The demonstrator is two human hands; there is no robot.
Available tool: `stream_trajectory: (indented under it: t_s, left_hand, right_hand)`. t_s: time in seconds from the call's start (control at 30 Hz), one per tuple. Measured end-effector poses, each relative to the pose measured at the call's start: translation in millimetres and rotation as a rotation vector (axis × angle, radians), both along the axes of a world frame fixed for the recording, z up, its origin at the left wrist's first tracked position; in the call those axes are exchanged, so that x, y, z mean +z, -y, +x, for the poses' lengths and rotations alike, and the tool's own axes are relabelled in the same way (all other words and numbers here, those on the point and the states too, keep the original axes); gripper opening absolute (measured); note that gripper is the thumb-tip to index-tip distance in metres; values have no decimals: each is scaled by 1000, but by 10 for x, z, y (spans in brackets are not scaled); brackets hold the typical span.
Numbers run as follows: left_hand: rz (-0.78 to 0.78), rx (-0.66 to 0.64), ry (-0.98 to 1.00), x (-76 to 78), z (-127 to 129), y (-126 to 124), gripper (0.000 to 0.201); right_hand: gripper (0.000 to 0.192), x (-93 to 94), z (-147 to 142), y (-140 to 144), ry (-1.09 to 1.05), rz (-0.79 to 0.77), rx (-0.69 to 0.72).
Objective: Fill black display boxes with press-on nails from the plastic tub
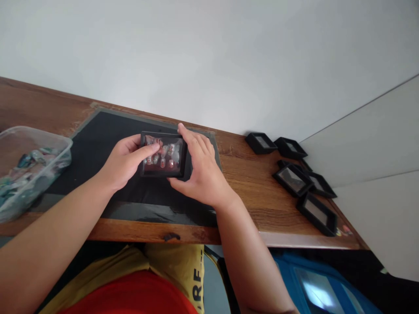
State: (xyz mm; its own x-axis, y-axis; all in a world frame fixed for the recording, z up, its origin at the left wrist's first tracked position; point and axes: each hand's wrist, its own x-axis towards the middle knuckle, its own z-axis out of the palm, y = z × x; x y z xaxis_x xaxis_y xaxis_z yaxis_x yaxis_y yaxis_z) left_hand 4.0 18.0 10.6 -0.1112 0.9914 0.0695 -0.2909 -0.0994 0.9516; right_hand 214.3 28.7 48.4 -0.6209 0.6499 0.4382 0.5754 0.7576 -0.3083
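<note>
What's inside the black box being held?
Inside the black box, small glossy nail-shaped pieces show, some pale, some reddish. The left hand covers some of the upper-left contents with its thumb, so those can't be seen; nor can whatever lies beneath the pieces.

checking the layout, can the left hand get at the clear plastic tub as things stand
Probably yes: the clear plastic tub stands on that side with no lid visible. The left hand holds the black box, though, so it may need to let go first.
</note>
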Motion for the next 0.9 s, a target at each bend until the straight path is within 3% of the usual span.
stream_trajectory:
  t_s: [0.67,0.9]
  left_hand:
    - [-18,10,-88,9,8,6,37]
    - [6,44,-63,-3,-17,-20,28]
  right_hand:
    - [98,10,2,17,15,-17,-17]
    - [102,0,9,9,12,-17,-9]
